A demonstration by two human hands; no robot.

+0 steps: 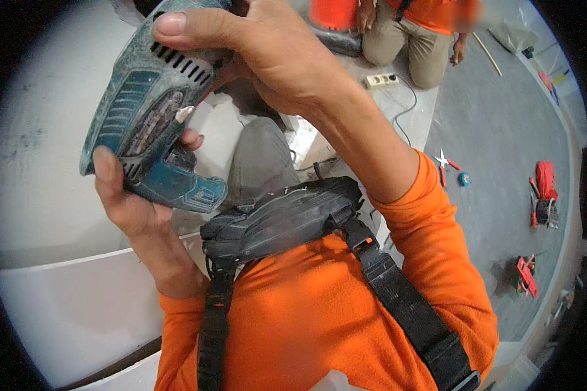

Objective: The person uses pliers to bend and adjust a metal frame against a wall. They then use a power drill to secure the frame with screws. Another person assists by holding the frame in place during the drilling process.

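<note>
A dusty teal power drill point(137, 104) with dark vent slots is held up at the upper left, close to the camera. My left hand point(134, 202) is closed around its rear and grip, with the thumb on the back of the housing. Across the front of the housing lies my right hand point(267, 55), its thumb along the top and its other fingers mostly hidden behind the tool. The drill's front end runs out past the top edge of the view, so its tip is not visible. Below it is a black waist pouch point(287, 215) on my strap harness.
A person in orange point(411, 39) kneels at the top right beside a red-orange bucket point(334, 13). A power strip point(381, 80) with a cord lies nearby. On the grey floor are red-handled snips point(442, 163), a blue tape measure point(464, 178) and red tools point(545, 182). Pale boards point(45, 163) stand left.
</note>
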